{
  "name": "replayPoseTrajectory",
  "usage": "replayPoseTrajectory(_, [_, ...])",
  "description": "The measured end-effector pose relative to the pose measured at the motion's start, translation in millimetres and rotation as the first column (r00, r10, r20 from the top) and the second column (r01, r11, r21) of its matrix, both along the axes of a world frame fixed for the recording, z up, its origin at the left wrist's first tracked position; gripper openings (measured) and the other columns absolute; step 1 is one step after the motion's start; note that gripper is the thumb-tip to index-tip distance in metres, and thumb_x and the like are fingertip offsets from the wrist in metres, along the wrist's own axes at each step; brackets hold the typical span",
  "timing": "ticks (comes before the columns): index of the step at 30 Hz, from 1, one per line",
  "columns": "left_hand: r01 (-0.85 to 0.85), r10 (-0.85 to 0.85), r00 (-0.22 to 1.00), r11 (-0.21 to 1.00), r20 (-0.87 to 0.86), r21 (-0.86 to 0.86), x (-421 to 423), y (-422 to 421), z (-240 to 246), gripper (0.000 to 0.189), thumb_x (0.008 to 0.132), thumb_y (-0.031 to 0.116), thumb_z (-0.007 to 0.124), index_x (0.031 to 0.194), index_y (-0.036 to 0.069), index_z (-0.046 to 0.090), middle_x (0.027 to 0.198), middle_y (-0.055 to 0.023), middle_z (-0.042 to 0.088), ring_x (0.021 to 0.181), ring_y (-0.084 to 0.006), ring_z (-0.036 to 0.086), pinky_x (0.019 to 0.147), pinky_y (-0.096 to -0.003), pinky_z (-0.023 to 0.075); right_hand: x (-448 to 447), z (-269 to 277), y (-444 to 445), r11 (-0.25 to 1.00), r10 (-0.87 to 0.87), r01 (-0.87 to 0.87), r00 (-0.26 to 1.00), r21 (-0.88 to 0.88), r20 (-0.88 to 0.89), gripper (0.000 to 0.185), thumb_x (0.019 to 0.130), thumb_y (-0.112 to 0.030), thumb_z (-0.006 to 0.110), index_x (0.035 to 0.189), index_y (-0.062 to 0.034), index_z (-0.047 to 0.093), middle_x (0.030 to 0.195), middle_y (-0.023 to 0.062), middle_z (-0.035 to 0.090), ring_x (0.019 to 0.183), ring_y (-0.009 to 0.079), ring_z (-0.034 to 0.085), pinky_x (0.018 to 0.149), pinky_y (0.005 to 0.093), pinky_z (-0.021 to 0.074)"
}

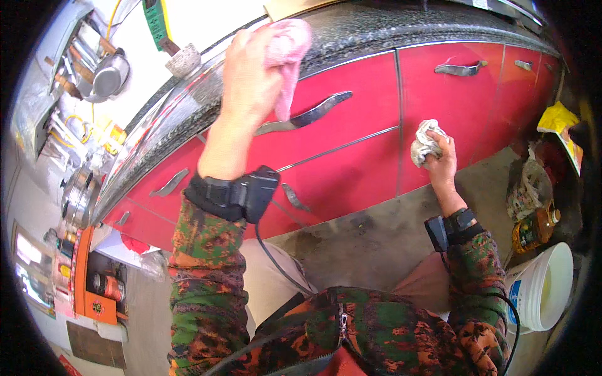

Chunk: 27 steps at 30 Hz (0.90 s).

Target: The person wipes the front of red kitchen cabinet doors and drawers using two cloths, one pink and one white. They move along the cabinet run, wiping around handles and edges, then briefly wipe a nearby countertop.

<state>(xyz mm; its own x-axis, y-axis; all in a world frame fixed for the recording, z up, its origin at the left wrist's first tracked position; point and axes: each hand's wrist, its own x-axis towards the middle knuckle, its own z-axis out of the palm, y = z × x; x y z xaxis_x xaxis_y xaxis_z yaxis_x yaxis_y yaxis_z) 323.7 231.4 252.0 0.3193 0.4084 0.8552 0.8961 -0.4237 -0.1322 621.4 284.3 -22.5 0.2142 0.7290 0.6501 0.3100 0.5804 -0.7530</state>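
My left hand is raised at the edge of the dark speckled countertop, shut on a pink cloth whose end hangs down over a red cabinet front. Just under that cloth is a wavy metal handle. On the right, my right hand grips a crumpled whitish cloth in front of another red cabinet door. A second metal handle is above it. Both wrists carry black strapped devices with cables.
A rough stone bowl sits on the counter's left part, by a green and yellow object. At the right stand a white plastic bucket and a bottle of amber liquid. Pots and an orange cabinet are at the left.
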Motion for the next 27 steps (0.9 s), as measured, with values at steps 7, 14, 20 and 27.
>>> replayPoseTrajectory(7, [0.073,-0.015,0.979,0.955,-0.202,0.286,62,27,-22,0.049,0.06,-0.001,0.068,0.106,0.014,0.063,0.096,-0.0096,0.052,0.092,-0.0326,0.049,0.075,-0.0426,0.045,1,-4,3,0.998,-0.048,0.046,0.997,0.039,0.055,0.058,0.06,0.02,0.061,0.108,-0.0112,0.063,0.105,0.0086,0.054,0.099,0.0248,0.057,0.086,0.0328,0.048])
replayPoseTrajectory(14, [0.154,0.001,0.906,0.93,-0.422,0.332,13,13,-48,0.043,0.064,0.003,0.065,0.105,0.016,0.067,0.109,-0.006,0.058,0.094,-0.0277,0.053,0.076,-0.0379,0.0445,-6,-3,5,1.0,-0.015,0.015,0.999,-0.012,-0.042,0.058,0.06,0.022,0.059,0.107,-0.0122,0.064,0.107,0.0084,0.052,0.102,0.0243,0.057,0.087,0.0313,0.048])
replayPoseTrajectory(20, [0.004,0.074,0.944,0.972,-0.323,0.235,-73,-26,-94,0.037,0.067,0.003,0.069,0.103,0.012,0.069,0.11,-0.0089,0.06,0.101,-0.0277,0.054,0.083,-0.039,0.0448,-4,9,-3,0.996,0.08,-0.078,0.996,0.04,-0.038,0.06,0.061,0.023,0.053,0.11,-0.0102,0.062,0.109,0.0085,0.05,0.107,0.0253,0.054,0.09,0.0309,0.0455])
replayPoseTrajectory(27, [-0.213,0.188,0.976,0.923,0.106,0.321,-128,-52,-162,0.046,0.065,-0.003,0.076,0.109,0.009,0.066,0.109,-0.0122,0.054,0.099,-0.0302,0.051,0.082,-0.0389,0.0453,5,74,22,0.888,-0.14,0.179,0.983,0.424,-0.12,0.062,0.065,0.02,0.056,0.12,-0.0079,0.057,0.11,0.0108,0.051,0.106,0.0256,0.053,0.089,0.0341,0.0454])
